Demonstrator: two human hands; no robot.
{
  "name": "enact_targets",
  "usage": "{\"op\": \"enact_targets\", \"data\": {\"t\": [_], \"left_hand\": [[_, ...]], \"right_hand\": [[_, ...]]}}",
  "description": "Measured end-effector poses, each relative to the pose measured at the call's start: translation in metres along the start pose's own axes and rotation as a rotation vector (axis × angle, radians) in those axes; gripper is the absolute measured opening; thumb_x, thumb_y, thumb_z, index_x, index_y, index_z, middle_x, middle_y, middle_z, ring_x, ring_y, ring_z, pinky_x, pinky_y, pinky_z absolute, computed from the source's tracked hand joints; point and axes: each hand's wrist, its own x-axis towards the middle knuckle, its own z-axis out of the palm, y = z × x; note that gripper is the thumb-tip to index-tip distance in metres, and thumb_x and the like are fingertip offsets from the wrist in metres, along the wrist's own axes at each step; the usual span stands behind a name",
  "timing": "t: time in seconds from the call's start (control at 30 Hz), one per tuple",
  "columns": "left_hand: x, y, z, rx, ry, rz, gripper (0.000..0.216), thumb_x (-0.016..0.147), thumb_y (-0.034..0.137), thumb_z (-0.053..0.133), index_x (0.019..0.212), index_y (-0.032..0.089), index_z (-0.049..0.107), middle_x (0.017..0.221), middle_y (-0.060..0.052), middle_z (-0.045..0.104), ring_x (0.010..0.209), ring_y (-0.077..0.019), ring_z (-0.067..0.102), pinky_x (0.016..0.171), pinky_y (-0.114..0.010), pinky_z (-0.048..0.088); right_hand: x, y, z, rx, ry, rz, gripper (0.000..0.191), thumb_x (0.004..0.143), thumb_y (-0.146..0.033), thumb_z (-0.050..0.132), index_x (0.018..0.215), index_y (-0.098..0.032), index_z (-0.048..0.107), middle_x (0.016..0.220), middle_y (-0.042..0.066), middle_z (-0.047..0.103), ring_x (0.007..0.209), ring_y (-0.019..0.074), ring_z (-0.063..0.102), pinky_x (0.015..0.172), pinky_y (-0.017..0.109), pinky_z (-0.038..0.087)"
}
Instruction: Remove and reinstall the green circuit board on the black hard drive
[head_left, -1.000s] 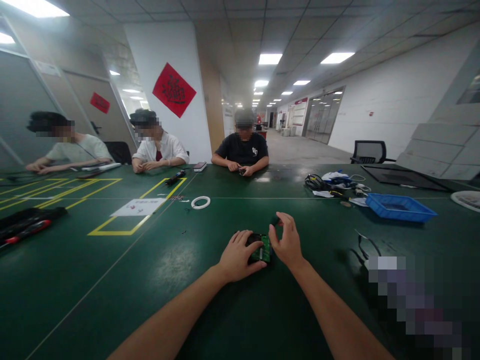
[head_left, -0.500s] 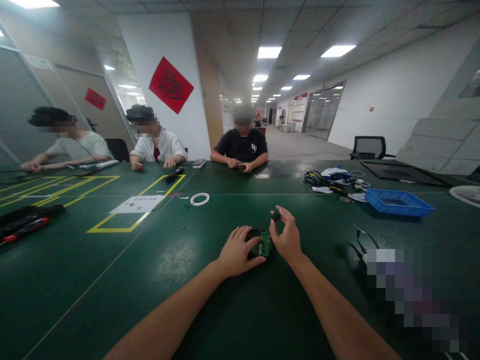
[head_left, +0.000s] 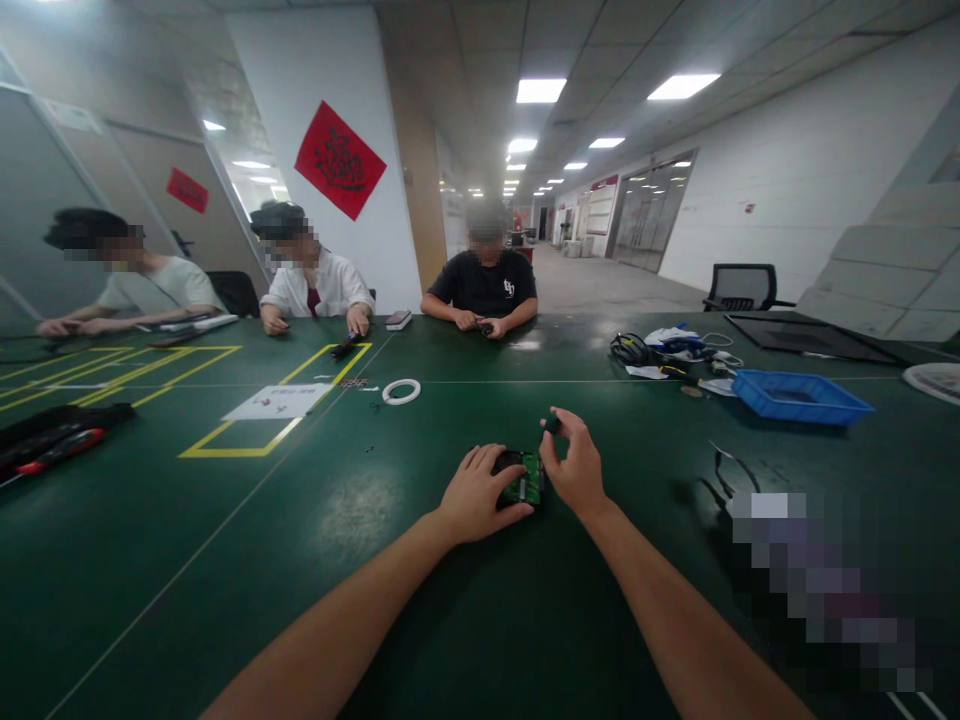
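A green circuit board (head_left: pixel 529 484) in a dark housing, much like a hard drive, lies on the table in front of me. My left hand (head_left: pixel 480 494) spreads over its left side and grips it, thumb along the near edge and fingers across the far side. Just right of the board, my right hand (head_left: pixel 576 462) pinches what looks like a screwdriver with a dark handle (head_left: pixel 553 424), held roughly upright by the board's right edge. Its lower end is too dark and small to make out.
A blue tray (head_left: pixel 802 398) stands at the right, beside tangled cables (head_left: pixel 631 350). A white ring (head_left: pixel 401 391) and a paper sheet (head_left: pixel 276 402) lie left of centre. Red-handled tools (head_left: pixel 60 450) are far left. Three people sit across the green table (head_left: pixel 300 600).
My hands and the board keep nearly the same place, with the view tilted slightly. Across the table, the hand of the person in white has shifted to the dark object near the yellow tape.
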Motion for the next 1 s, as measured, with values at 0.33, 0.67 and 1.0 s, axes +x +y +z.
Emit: {"op": "enact_targets", "data": {"t": [0.33, 0.67, 1.0], "left_hand": [[-0.0003, 0.0004, -0.0007, -0.015, 0.017, 0.001, 0.064, 0.085, 0.068, 0.061, 0.137, 0.031, 0.059, 0.151, -0.011, 0.041, 0.139, -0.0368, 0.038, 0.116, -0.059, 0.028], [0.0003, 0.0000, -0.0002, -0.011, 0.002, 0.002, 0.065, 0.085, 0.068, 0.060, 0.139, 0.032, 0.057, 0.151, -0.011, 0.040, 0.139, -0.0360, 0.038, 0.117, -0.059, 0.027], [0.0002, 0.0006, -0.0016, -0.008, -0.002, -0.005, 0.065, 0.085, 0.069, 0.060, 0.138, 0.032, 0.058, 0.151, -0.011, 0.040, 0.140, -0.0361, 0.037, 0.117, -0.059, 0.027]], "right_hand": [[-0.0006, -0.0021, -0.0011, -0.029, -0.040, 0.024, 0.047, 0.096, -0.027, 0.055, 0.141, -0.023, 0.042, 0.124, 0.014, 0.058, 0.098, 0.0241, 0.065, 0.087, 0.046, 0.059], [-0.0011, -0.0009, 0.0010, -0.012, -0.041, 0.033, 0.047, 0.096, -0.028, 0.056, 0.141, -0.022, 0.042, 0.124, 0.014, 0.059, 0.098, 0.0234, 0.065, 0.088, 0.046, 0.059], [-0.0010, -0.0007, -0.0016, -0.031, -0.040, 0.053, 0.048, 0.096, -0.031, 0.058, 0.141, -0.023, 0.043, 0.117, 0.013, 0.060, 0.093, 0.0232, 0.066, 0.081, 0.044, 0.061]]}}
